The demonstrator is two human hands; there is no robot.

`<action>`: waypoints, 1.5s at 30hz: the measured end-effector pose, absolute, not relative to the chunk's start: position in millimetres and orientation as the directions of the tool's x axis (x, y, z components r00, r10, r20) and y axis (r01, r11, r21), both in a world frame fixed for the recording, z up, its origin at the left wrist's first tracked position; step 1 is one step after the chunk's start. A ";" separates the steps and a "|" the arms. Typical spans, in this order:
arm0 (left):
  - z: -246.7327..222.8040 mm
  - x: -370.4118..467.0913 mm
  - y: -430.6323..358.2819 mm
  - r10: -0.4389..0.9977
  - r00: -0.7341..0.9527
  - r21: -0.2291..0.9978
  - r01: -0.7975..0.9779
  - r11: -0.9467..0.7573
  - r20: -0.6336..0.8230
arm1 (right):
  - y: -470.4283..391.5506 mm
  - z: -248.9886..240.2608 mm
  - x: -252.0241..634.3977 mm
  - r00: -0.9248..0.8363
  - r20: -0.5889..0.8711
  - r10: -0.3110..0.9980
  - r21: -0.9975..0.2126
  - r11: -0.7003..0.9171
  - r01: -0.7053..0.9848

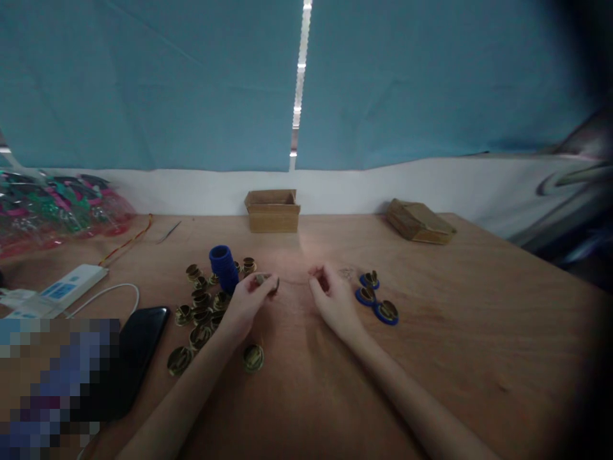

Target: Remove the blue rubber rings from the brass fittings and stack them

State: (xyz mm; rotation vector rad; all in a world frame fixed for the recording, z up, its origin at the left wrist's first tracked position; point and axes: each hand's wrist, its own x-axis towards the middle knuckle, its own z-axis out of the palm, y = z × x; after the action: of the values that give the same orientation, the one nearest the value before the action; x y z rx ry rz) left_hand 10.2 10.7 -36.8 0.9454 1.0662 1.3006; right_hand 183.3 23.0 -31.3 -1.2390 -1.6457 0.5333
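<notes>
My left hand (249,300) is closed on a small brass-coloured piece (274,285), held at the fingertips near the middle of the table. To its right, my right hand (332,297) has its fingers curled together; whatever they hold is too small to make out. Several round brass pieces (201,335) lie around and left of my left hand, and one (253,358) sits apart below it. A stack of blue rings (223,265) stands behind my left wrist. Right of my right hand lie three brass pieces with blue rings (385,312).
An open cardboard box (274,222) stands at the back, with another brown box (420,222) at the back right. A black phone (141,345), a white power strip (71,287) with cables and plastic-wrapped items (62,207) are on the left. Small clear bits (345,273) lie beside my right hand.
</notes>
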 end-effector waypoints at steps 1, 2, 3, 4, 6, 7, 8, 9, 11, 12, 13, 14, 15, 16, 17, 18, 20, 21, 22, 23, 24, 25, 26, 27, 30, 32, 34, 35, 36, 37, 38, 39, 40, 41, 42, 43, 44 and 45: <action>-39.1 10.4 10.4 0.998 -0.054 0.986 -0.165 0.007 -0.017 | 23.8 -26.5 183.3 -0.017 0.462 0.887 -0.766 0.409 0.495; -41.6 10.2 10.2 0.997 -0.069 0.997 -0.052 -0.049 0.046 | 25.2 -21.8 182.2 -0.037 0.484 0.874 -0.741 0.433 0.513; -43.9 9.6 9.9 0.991 -0.071 0.992 0.059 -0.109 0.113 | 27.2 -17.0 179.6 -0.075 0.502 0.862 -0.713 0.461 0.528; -46.0 8.8 9.5 0.983 -0.057 0.972 0.169 -0.165 0.177 | 30.1 -12.0 175.5 -0.133 0.514 0.848 -0.680 0.496 0.540; -48.7 6.8 8.6 0.965 0.005 0.899 0.361 -0.248 0.264 | 38.0 -0.7 162.3 -0.295 0.521 0.801 -0.601 0.590 0.540; -49.5 5.9 8.1 0.958 0.041 0.857 0.438 -0.272 0.284 | 43.0 5.8 153.5 -0.384 0.518 0.764 -0.561 0.643 0.522; -50.0 5.1 7.9 0.954 0.075 0.818 0.498 -0.289 0.292 | 48.5 12.4 143.3 -0.464 0.512 0.723 -0.528 0.691 0.494; -50.5 4.5 7.8 0.951 0.101 0.786 0.540 -0.300 0.293 | 54.5 18.9 132.1 -0.510 0.512 0.691 -0.512 0.722 0.465; -51.5 3.9 8.4 0.947 0.138 0.750 0.582 -0.314 0.289 | 67.0 29.7 108.1 -0.584 0.490 0.648 -0.512 0.755 0.409; -52.1 3.7 9.0 0.946 0.147 0.745 0.587 -0.317 0.287 | 73.1 33.1 96.1 -0.618 0.471 0.630 -0.515 0.765 0.388; -52.8 3.6 9.7 0.947 0.150 0.745 0.587 -0.316 0.283 | 78.6 35.1 84.6 -0.660 0.435 0.613 -0.519 0.769 0.373; -53.4 3.5 10.5 0.950 0.149 0.750 0.585 -0.309 0.275 | 83.3 35.5 74.0 -0.688 0.410 0.599 -0.517 0.774 0.366; -53.9 3.3 11.2 0.953 0.142 0.757 0.582 -0.298 0.266 | 87.1 34.8 64.5 -0.708 0.394 0.586 -0.507 0.781 0.364; -54.5 3.2 11.7 0.957 0.137 0.764 0.578 -0.287 0.256 | 89.8 33.1 56.6 -0.712 0.386 0.587 -0.501 0.781 0.372; -55.0 2.9 12.2 0.961 0.130 0.773 0.572 -0.275 0.246 | 91.4 31.1 50.3 -0.710 0.379 0.593 -0.504 0.776 0.379; -55.5 2.7 12.5 0.963 0.129 0.784 0.561 -0.266 0.235 | 92.2 29.2 45.7 -0.704 0.377 0.602 -0.512 0.768 0.384; -57.0 2.2 12.9 0.970 0.131 0.817 0.523 -0.244 0.206 | 91.7 27.5 41.4 -0.676 0.389 0.626 -0.535 0.751 0.388; -57.8 2.1 13.1 0.973 0.137 0.836 0.498 -0.230 0.186 | 91.1 28.4 41.5 -0.657 0.402 0.637 -0.553 0.741 0.380; -58.5 2.1 13.3 0.975 0.147 0.858 0.467 -0.215 0.164 | 90.6 30.6 43.0 -0.634 0.420 0.649 -0.576 0.731 0.366; -58.9 2.4 13.5 0.976 0.160 0.881 0.428 -0.201 0.145 | 90.3 33.9 45.8 -0.608 0.439 0.662 -0.604 0.718 0.345; -58.7 3.0 13.6 0.976 0.176 0.904 0.384 -0.190 0.130 | 90.2 38.2 49.8 -0.575 0.460 0.677 -0.635 0.703 0.320; -57.8 3.9 13.5 0.974 0.190 0.926 0.333 -0.180 0.121 | 90.3 43.1 55.2 -0.534 0.481 0.695 -0.664 0.687 0.295; -56.0 5.2 13.1 0.973 0.202 0.946 0.277 -0.169 0.115 | 90.3 48.2 61.8 -0.492 0.502 0.711 -0.686 0.674 0.275; -53.4 6.9 12.2 0.972 0.206 0.964 0.213 -0.157 0.113 | 89.8 52.9 69.7 -0.436 0.529 0.728 -0.698 0.666 0.264; -43.0 13.8 7.5 0.975 0.193 0.993 0.011 -0.116 0.111 | 81.9 60.5 99.7 -0.297 0.573 0.764 -0.719 0.642 0.265; -37.1 18.3 3.7 0.980 0.169 0.993 -0.076 -0.096 0.107 | 69.5 57.8 122.3 -0.266 0.568 0.779 -0.726 0.626 0.285; -33.7 21.3 0.6 0.981 0.162 0.989 -0.115 -0.091 0.109 | 52.4 49.5 143.6 -0.327 0.543 0.774 -0.718 0.629 0.297; -33.0 22.2 -0.4 0.978 0.171 0.987 -0.128 -0.094 0.115 | 43.2 43.9 153.0 -0.383 0.532 0.756 -0.699 0.647 0.305; -32.8 22.7 -1.0 0.975 0.185 0.985 -0.142 -0.096 0.121 | 34.1 37.8 161.2 -0.429 0.517 0.741 -0.677 0.661 0.325; -33.1 22.9 -1.2 0.973 0.195 0.983 -0.154 -0.097 0.126 | 25.7 31.6 168.2 -0.468 0.498 0.730 -0.654 0.671 0.350; -33.8 23.0 -1.1 0.972 0.198 0.982 -0.163 -0.098 0.130 | 18.4 25.3 173.8 -0.483 0.488 0.727 -0.633 0.676 0.378; -34.7 22.9 -0.8 0.972 0.193 0.981 -0.170 -0.098 0.131 | 12.4 19.3 178.1 -0.481 0.479 0.734 -0.619 0.671 0.408; -35.9 22.8 -0.3 0.975 0.183 0.980 -0.174 -0.093 0.125 | 7.9 13.4 181.2 -0.493 0.464 0.736 -0.619 0.667 0.415; -37.4 22.7 0.3 0.979 0.169 0.980 -0.177 -0.086 0.117 | 4.7 7.9 183.3 -0.495 0.454 0.741 -0.624 0.661 0.417; -38.9 22.6 0.8 0.981 0.159 0.980 -0.182 -0.079 0.108 | 2.7 2.6 184.5 -0.488 0.455 0.745 -0.628 0.657 0.417; -40.5 22.5 1.4 0.983 0.154 0.979 -0.190 -0.070 0.100 | 1.6 -2.3 185.1 -0.483 0.457 0.746 -0.631 0.655 0.415; -42.1 22.5 1.9 0.983 0.157 0.978 -0.200 -0.062 0.094 | 1.2 -6.9 185.3 -0.476 0.466 0.746 -0.631 0.658 0.412; -43.7 22.4 2.2 0.982 0.166 0.976 -0.209 -0.055 0.091 | 1.0 -11.2 185.3 -0.469 0.476 0.744 -0.626 0.661 0.414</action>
State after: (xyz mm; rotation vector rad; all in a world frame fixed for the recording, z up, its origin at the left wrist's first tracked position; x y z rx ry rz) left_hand 22.4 2.2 -43.7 1.1867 0.8954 1.2220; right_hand 185.3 1.0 -11.2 -0.8919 -2.1178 0.5570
